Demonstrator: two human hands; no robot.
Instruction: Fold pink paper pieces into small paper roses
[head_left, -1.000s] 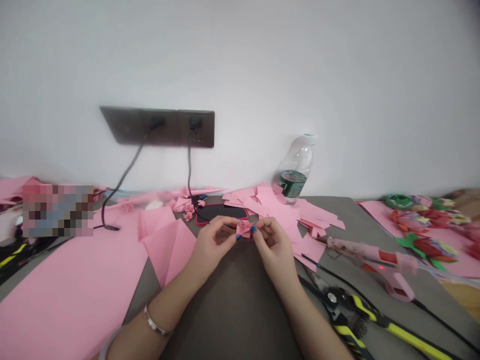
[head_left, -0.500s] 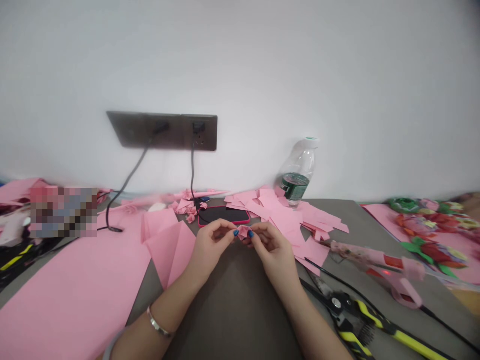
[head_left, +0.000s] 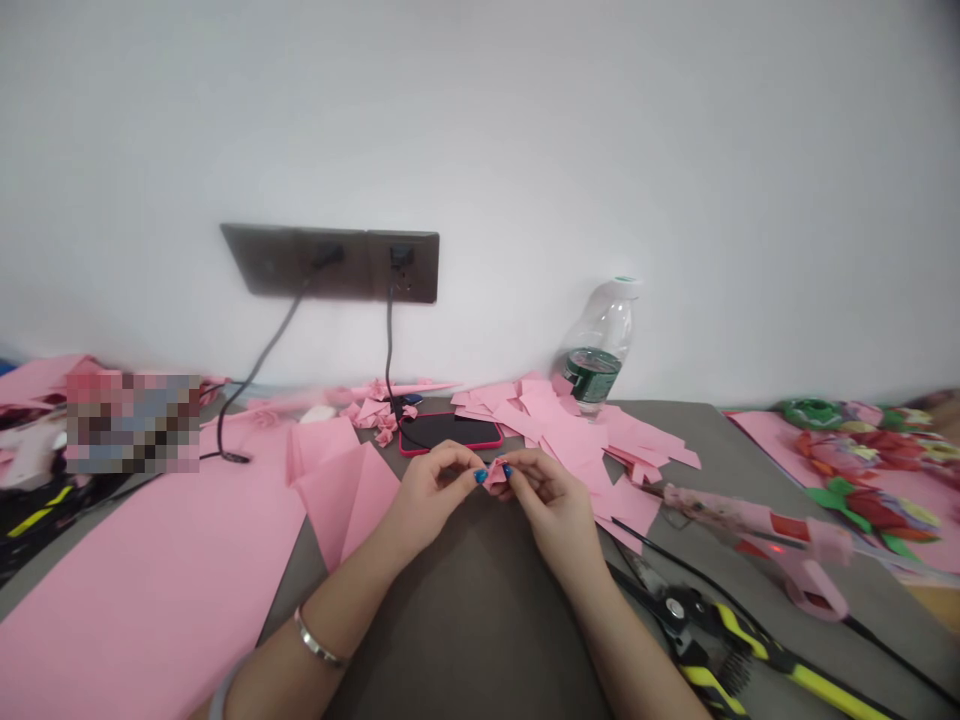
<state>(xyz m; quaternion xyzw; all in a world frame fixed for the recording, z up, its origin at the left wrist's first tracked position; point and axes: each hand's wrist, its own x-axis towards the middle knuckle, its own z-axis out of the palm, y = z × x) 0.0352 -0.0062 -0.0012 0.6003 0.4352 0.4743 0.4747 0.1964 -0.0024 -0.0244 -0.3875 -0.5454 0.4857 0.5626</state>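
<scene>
A small folded piece of pink paper is held up between my two hands, over the grey table. My left hand pinches it at the left edge between thumb and forefinger. On the other side, my right hand grips it with thumb and fingertips. Both thumbs have blue nails. Just behind the hands lies a phone in a red-pink case. Small folded pink pieces sit left of the phone, and loose pink paper strips are heaped to its right.
Large pink sheets cover the left side. A water bottle stands by the wall. To the right are a pink glue gun with its cord, yellow-black pliers-like cutters and colourful paper flowers. Cables hang from the socket panel.
The folded pink paper has turned between my fingers and shifted slightly right. My left fingertips now sit lower at its edge. The view has moved a little.
</scene>
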